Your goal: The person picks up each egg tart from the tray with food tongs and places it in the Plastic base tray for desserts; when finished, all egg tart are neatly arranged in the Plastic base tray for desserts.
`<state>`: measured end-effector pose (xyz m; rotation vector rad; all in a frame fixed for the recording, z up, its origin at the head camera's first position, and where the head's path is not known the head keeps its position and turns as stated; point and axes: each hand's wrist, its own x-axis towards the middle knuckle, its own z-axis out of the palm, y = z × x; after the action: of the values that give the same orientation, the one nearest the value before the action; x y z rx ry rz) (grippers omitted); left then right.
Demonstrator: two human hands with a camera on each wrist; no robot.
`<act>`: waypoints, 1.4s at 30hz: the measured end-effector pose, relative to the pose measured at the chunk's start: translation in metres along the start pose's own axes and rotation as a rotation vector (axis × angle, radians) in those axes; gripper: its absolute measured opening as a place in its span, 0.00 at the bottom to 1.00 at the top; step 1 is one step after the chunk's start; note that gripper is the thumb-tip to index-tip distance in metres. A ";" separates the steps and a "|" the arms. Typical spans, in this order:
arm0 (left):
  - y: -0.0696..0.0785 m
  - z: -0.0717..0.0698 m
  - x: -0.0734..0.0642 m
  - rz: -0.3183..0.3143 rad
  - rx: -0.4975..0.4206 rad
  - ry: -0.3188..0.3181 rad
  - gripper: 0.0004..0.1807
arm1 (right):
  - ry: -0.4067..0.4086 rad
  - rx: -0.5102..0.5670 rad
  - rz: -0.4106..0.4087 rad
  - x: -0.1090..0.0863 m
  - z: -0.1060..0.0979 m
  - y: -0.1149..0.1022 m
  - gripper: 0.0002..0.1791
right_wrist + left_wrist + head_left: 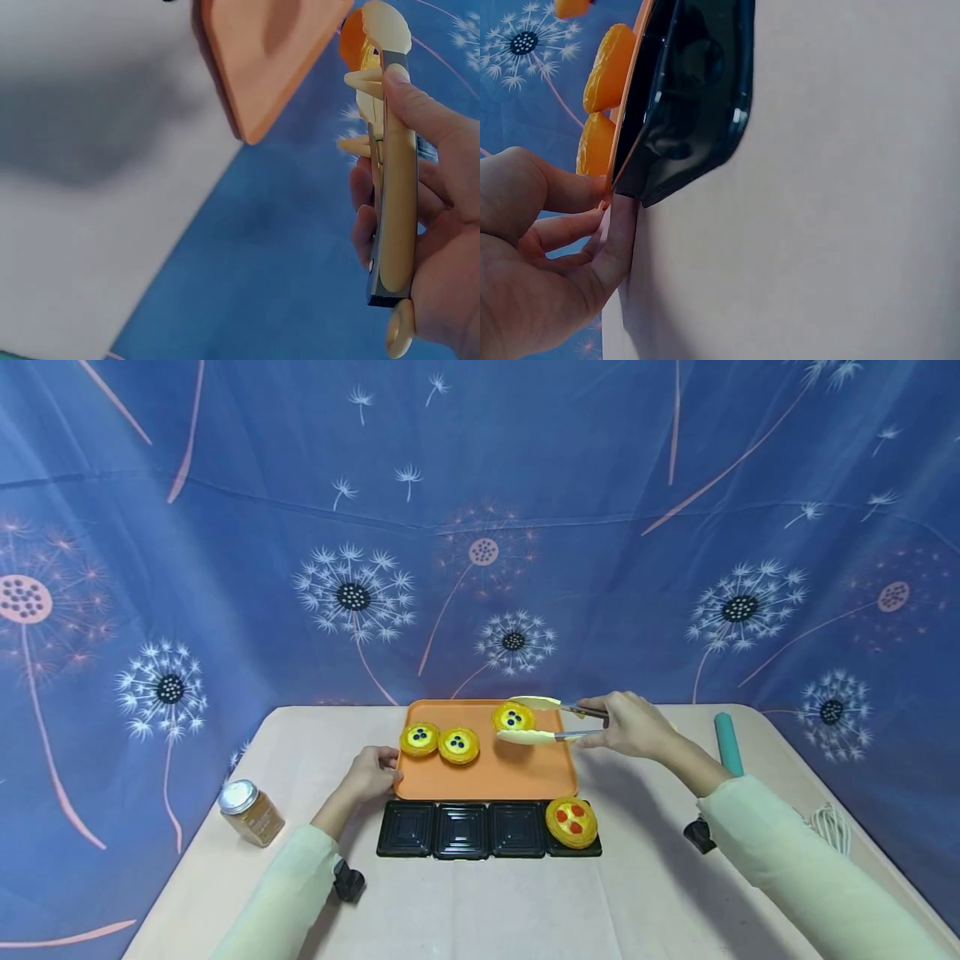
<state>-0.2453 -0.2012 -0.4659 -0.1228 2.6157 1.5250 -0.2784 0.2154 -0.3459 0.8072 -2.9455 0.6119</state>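
Note:
My right hand [633, 724] grips yellow-and-metal tongs [528, 737], whose tips hold a tart with blue berries [513, 718] over the right part of an orange tray [517, 777]. In the right wrist view my thumb and fingers wrap the handles of the tongs [400, 210]. At the tray's left edge my left hand [370, 774] pinches the rim; in the left wrist view the thumb lies at the rim and a finger reaches by the black tray's corner. Two more blue-berry tarts, a left one [419, 739] and a right one [458, 746], sit on the orange tray.
A black tray with square compartments [462, 831] lies in front of the orange one; a tart with red pieces [572, 823] sits in its rightmost compartment. A jar [252, 812] stands at left. At right are a teal cylinder [727, 743] and a white cord [831, 828].

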 end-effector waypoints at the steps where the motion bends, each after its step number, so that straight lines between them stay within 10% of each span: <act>1: 0.000 0.000 0.000 0.001 0.002 0.003 0.23 | 0.002 0.000 -0.003 -0.002 -0.004 -0.001 0.38; 18: -0.001 -0.002 -0.002 -0.029 0.000 0.007 0.23 | -0.005 -0.020 -0.084 -0.055 -0.036 -0.032 0.38; 42: 0.000 0.000 -0.001 -0.029 -0.018 0.004 0.24 | -0.079 -0.030 -0.150 -0.082 -0.011 -0.035 0.35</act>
<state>-0.2441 -0.2007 -0.4655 -0.1652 2.5922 1.5400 -0.1910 0.2315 -0.3331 1.0617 -2.9192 0.5374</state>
